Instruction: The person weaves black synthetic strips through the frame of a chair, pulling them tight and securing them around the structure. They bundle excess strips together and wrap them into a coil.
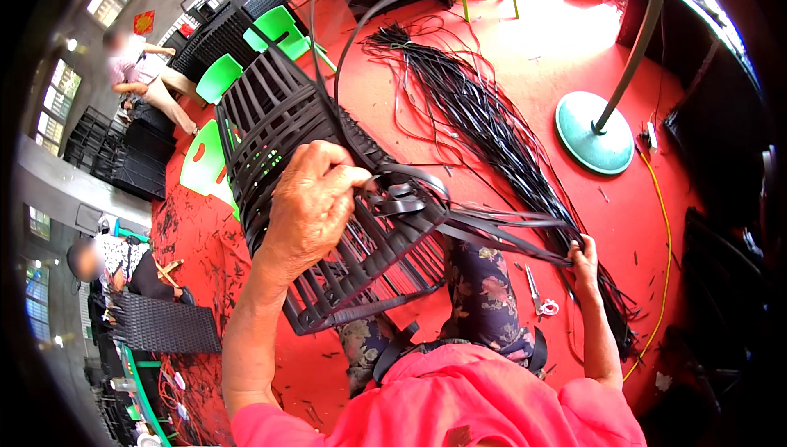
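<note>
A half-woven black chair frame (352, 258) leans tilted across my lap, with flat strips wound over its bars. My left hand (310, 201) is closed over the near side of the weave, fingertips pinched at a black strip by the frame's corner. Loops of black strip (410, 193) curl beside those fingertips, and a loose strip arcs up above the hand. To the right, my right hand (584, 265) is closed around several flat black strips (516, 230), which run taut from the frame's corner. The fingertips of the left hand are partly hidden.
A long bundle of black strips (484, 127) lies on the red floor, right of the frame. Scissors (538, 295) lie near my right knee. A pole rises from a round green base (594, 131); a yellow cable (666, 225) runs nearby. Green chairs (217, 78) and two people are at left.
</note>
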A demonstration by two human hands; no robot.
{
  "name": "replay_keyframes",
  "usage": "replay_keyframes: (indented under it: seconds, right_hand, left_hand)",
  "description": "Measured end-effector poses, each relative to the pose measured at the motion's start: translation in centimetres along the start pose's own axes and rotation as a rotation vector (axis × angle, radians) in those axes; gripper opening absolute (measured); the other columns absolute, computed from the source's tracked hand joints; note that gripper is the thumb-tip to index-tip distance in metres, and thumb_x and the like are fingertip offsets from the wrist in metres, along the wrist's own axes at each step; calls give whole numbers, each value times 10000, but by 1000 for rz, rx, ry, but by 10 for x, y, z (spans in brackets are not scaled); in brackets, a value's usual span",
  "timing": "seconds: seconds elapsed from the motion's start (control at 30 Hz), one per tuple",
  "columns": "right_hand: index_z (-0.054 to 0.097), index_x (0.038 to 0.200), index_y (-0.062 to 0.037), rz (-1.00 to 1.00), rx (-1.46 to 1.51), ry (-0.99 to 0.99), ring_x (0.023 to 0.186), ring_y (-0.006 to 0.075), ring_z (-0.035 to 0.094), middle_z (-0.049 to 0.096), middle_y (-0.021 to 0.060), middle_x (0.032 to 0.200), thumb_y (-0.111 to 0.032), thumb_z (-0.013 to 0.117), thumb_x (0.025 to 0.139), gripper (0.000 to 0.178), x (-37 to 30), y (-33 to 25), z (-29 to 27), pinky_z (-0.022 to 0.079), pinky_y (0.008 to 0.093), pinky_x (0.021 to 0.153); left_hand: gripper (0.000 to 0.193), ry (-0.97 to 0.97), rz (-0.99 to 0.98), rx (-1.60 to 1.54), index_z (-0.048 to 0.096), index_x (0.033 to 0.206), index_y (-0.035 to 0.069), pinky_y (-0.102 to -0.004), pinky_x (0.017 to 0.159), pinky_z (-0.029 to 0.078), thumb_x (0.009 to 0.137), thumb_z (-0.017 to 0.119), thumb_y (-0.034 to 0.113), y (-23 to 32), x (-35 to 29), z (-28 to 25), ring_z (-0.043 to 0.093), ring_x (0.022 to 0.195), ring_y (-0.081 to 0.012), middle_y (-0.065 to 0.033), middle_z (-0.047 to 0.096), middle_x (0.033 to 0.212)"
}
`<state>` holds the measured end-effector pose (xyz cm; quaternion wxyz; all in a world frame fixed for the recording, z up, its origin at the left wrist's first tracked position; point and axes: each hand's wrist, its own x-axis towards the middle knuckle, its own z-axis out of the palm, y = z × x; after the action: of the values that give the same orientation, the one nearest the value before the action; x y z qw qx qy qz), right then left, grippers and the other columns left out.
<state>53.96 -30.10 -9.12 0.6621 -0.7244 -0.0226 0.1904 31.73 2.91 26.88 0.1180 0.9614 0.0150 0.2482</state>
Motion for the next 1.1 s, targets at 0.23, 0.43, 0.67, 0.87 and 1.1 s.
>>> replay_keyframes:
  seconds: [0.23,0.43,0.67,0.87,1.1]
  right_hand:
    - [576,984,-84,-286,-817,-367,754,327,624,634,154,763,-293,699,692,379,-14,-1,42,469,416,635]
    - [609,933,-32,-96,-584,-438,723,209,625,643,115,761,-257,717,693,346,-6,14,87,481,332,664]
    - [505,1118,-55,-243,-463,-430,874,359,595,619,191,928,-229,696,661,526,2,8,121,464,410,760]
    - [474,1175,-66,-423,-481,-605,996,318,571,593,176,1060,-127,685,670,551,26,-4,136,457,382,836]
    - [302,1354,-77,-477,-292,-831,1258,316,342,364,204,1340,-166,635,653,781,63,-63,154,276,388,1055]
  left_hand:
    - [253,-36,87,164,568,884,1,-282,635,423,698,447,-119,-2,-3,1,499,713,-183,-80,472,861]
    - [202,-66,-13,174,561,885,3,-264,670,400,744,465,-105,4,-3,2,474,768,-184,-75,467,863]
    - [155,-120,-3,154,544,926,-21,-274,801,385,796,462,-40,-2,-6,1,480,875,-211,-99,469,921]
    - [129,-122,-19,156,551,932,-17,-275,789,371,824,494,26,-5,-7,1,470,871,-206,-94,466,920]
    - [135,-129,-22,169,544,921,-16,-286,795,371,820,497,60,-7,-7,0,465,870,-209,-93,457,924]
